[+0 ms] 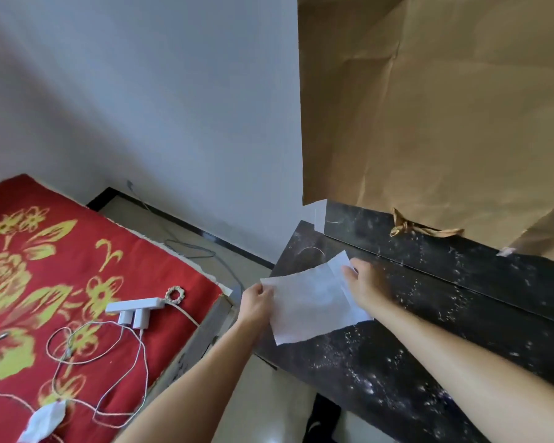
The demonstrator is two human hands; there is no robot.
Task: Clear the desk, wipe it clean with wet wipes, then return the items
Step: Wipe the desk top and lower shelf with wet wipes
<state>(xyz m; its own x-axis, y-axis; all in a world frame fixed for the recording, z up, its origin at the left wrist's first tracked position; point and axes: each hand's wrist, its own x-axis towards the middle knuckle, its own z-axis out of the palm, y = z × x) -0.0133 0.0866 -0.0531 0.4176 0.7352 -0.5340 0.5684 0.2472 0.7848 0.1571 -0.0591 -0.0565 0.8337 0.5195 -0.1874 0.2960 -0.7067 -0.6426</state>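
Observation:
A white wet wipe (307,305) is spread out flat just above the left end of the black speckled desk (429,330). My left hand (256,303) pinches its left edge. My right hand (367,284) holds its upper right corner. The desk top carries pale dusty specks and a thin curl of wire (314,251) near its far left corner.
A bed with a red and yellow flowered cover (45,282) lies left. On it are a white power strip (135,306) with two chargers, tangled white cables (103,362), a beaded ring (174,295) and a crumpled wipe (45,420). Brown paper (429,123) covers the wall behind the desk.

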